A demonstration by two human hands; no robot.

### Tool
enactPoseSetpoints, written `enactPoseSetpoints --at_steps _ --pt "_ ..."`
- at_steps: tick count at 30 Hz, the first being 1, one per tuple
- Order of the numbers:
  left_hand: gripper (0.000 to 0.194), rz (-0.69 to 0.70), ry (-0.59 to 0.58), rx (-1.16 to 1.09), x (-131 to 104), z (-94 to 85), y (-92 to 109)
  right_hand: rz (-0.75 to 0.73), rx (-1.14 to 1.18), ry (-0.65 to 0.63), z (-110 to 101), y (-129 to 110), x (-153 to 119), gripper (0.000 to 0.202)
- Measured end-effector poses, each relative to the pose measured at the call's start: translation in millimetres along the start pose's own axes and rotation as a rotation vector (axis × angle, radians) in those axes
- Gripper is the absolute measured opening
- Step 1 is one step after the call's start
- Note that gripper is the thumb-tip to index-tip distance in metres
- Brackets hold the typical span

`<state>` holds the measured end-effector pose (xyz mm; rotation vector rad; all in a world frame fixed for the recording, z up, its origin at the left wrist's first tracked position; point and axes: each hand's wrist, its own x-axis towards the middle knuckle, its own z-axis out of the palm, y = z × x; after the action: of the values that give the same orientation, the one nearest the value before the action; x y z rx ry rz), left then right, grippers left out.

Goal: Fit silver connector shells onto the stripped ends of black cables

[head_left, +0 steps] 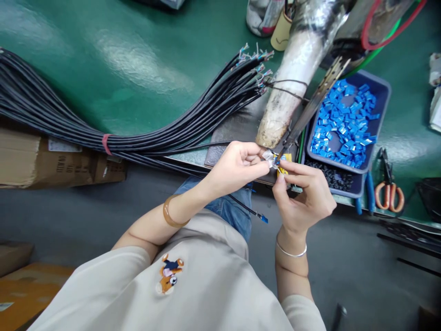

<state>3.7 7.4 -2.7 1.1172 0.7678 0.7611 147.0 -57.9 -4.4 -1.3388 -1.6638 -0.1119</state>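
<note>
My left hand (237, 163) is closed in a pinch on the end of a black cable (220, 143), with white material at the fingertips. Opposite it, my right hand (303, 191) pinches what looks like a thin wire (279, 169) between thumb and forefinger. A small blue piece shows between the two hands, partly covered by fingers. Just above it comes down the dark tip of a soldering iron (292, 133), mounted at a slant. A yellow item (285, 157) lies behind my right fingertips. Below my hands hangs a cable with a blue connector (263, 218).
A bundle of black cables (165, 138) with stripped ends crosses the green table (138, 59). A wrapped white tube (285, 82) slants above my hands. On the right are a bin of blue connectors (344, 119), black parts (330, 177), and orange-handled scissors (389, 193).
</note>
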Motion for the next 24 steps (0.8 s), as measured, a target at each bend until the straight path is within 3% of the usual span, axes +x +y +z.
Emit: enactPoseSetpoints --at_steps 8,16,24 --pt "0.009 -0.011 -0.037 0.027 -0.2 -1.8 -3.3 -0.012 0.0 -0.018 -0.1 -0.3 -4.5 0.017" --pt "0.014 -0.025 -0.063 0.018 -3.9 -2.9 -6.3 0.118 0.125 0.009 -1.6 -1.5 -5.3 0.017" --pt "0.011 0.038 -0.073 0.012 -4.4 -0.6 -6.8 0.038 0.025 0.036 -0.6 -5.2 -4.3 0.021"
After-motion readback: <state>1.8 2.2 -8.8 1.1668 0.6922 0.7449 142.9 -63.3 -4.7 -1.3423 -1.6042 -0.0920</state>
